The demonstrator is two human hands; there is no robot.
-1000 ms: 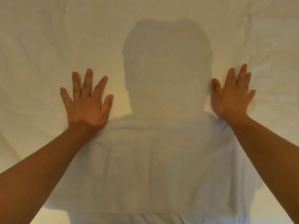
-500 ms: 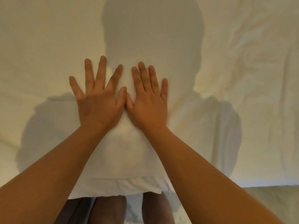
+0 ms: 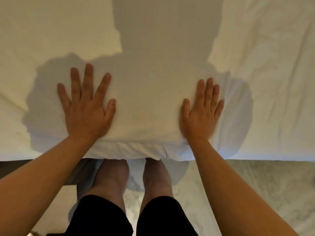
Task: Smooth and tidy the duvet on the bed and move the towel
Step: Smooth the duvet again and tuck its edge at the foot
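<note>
A white duvet covers the bed and fills the upper two thirds of the head view. My left hand lies flat on it with fingers spread, close to the near edge. My right hand lies flat too, fingers together, about a shoulder's width to the right. Between them the cloth is smooth; to the right of my right hand it is wrinkled. The duvet's near edge hangs over the bed side just in front of my legs. No separate towel can be told apart from the white cloth.
My bare legs in black shorts stand against the bed side. A pale marbled floor runs to the right below the bed edge. A dark strip shows under the bed edge at left.
Both hands have slid apart from side by side at the centre and drawn back toward the near edge. The view has tilted down, showing the bed edge, my legs and the floor.
</note>
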